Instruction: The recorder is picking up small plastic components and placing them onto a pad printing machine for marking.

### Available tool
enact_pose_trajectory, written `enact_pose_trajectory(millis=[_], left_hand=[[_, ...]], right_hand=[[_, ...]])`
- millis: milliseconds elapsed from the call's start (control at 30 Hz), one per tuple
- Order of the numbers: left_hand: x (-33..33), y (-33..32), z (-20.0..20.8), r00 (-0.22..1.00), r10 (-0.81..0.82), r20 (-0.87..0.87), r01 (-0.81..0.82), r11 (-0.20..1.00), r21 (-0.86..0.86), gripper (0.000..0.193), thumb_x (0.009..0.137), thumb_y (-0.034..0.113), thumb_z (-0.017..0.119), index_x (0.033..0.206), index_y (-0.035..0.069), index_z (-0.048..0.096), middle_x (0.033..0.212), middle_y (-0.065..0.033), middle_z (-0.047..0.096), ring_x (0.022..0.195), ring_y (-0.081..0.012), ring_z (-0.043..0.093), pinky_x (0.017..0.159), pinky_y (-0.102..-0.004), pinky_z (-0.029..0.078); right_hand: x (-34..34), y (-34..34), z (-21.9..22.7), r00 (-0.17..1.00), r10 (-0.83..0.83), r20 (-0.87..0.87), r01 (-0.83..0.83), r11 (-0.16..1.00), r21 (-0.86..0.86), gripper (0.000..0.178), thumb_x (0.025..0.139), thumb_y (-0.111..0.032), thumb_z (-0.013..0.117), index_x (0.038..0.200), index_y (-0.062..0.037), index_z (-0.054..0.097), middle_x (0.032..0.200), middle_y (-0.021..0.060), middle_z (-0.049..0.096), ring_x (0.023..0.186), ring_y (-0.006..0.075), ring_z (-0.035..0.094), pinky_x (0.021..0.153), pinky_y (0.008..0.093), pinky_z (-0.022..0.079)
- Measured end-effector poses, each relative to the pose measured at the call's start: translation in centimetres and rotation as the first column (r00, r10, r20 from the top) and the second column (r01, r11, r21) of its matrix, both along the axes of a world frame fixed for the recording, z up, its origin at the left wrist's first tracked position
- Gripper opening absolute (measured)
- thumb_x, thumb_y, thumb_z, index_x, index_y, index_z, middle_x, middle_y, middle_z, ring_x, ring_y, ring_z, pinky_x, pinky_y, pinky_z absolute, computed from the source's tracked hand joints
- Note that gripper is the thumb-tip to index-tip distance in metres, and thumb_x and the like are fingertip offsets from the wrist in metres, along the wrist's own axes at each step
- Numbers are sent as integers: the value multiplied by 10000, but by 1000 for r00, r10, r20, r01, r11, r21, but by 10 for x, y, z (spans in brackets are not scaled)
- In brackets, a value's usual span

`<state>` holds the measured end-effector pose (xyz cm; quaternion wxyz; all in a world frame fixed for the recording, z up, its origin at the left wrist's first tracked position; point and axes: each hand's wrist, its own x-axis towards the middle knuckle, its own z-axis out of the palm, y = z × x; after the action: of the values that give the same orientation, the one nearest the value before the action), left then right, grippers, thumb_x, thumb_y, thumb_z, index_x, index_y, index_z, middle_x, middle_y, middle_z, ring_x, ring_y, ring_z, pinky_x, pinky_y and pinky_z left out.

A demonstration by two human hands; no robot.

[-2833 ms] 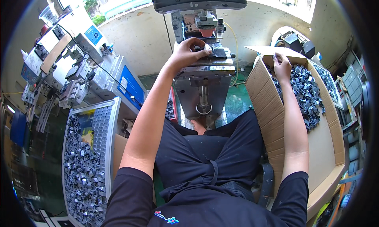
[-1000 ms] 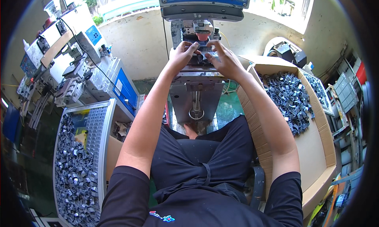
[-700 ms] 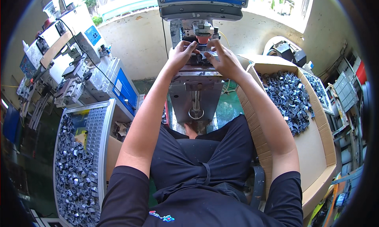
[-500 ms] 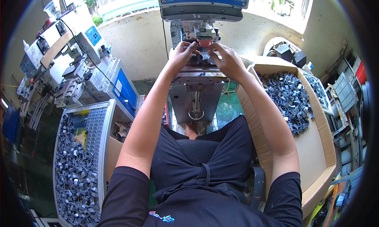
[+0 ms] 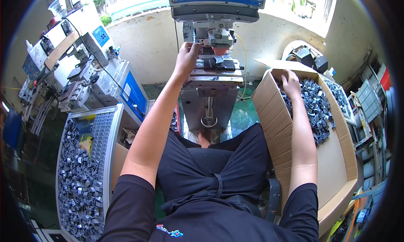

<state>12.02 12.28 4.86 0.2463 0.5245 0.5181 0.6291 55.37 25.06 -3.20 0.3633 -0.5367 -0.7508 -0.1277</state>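
My left hand (image 5: 188,57) is raised at the left side of a pad-printing machine (image 5: 216,12), its fingers pinched together; whatever they hold, if anything, is hidden. Beside it, a small dark part (image 5: 216,62) sits on the machine's fixture, below a reddish-pink print pad (image 5: 220,51). Far to the right, my right hand (image 5: 291,85) hangs over the far left corner of a cardboard box (image 5: 271,111), its fingers apart and nothing visible in them. Loose small grey-black plastic parts (image 5: 316,109) are heaped in the far part of that box.
On the left stands a light-framed tray (image 5: 116,132) with many similar dark parts (image 5: 82,187). Behind it is another machine with a blue panel (image 5: 134,97). A yellow hose (image 5: 245,65) hangs right of the fixture. Metal racks (image 5: 370,101) line the right side.
My right hand has left the fixture and swung right to the box. My left hand has drawn back slightly to the left, so the part on the fixture is now in plain sight.
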Motion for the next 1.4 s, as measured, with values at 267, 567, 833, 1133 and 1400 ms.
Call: enact_pose_trajectory(millis=[267,567,833,1133,1400], left_hand=[[-52,-97,-50,909,293,296,-345,928,142,408,916,280,622,1178,-20,537,933,-64,615,777,-98,568,576,-228,463],[-307,-297,-165,491,865,99,-844,501,-190,398,828,295,733,1131,51,649,888,-4,655,687,-82,588,493,-226,430],[-402,-417,-199,465,875,-138,-836,382,-393,357,792,268,766,1002,-16,716,771,-50,686,661,-122,622,606,-259,497],[-403,-425,-192,393,632,-668,-919,253,-301,455,694,349,836,965,-4,742,858,-119,737,779,-194,694,758,-310,530],[-408,-403,-199,488,555,-673,-870,250,-424,439,705,392,820,914,11,761,836,-125,742,784,-202,707,756,-323,533]], right_hand=[[13,0,-27,991,8,137,49,910,-412,147,799,-63,709,945,-47,709,1078,170,677,1028,306,651,903,404,504],[31,41,-37,989,-137,54,147,929,-341,422,786,-190,771,1157,-33,645,1066,191,699,1005,329,675,885,400,521],[35,35,-40,989,-150,3,144,941,-305,310,860,-58,675,1169,-41,645,1143,176,680,1069,326,655,918,399,507],[31,27,-42,987,-161,-5,147,915,-375,358,818,-30,700,1170,-74,651,1112,157,695,1059,307,664,923,382,511],[40,25,-37,986,-165,1,152,910,-386,340,827,-36,698,1164,-60,650,1112,155,696,1051,298,668,916,379,513]])
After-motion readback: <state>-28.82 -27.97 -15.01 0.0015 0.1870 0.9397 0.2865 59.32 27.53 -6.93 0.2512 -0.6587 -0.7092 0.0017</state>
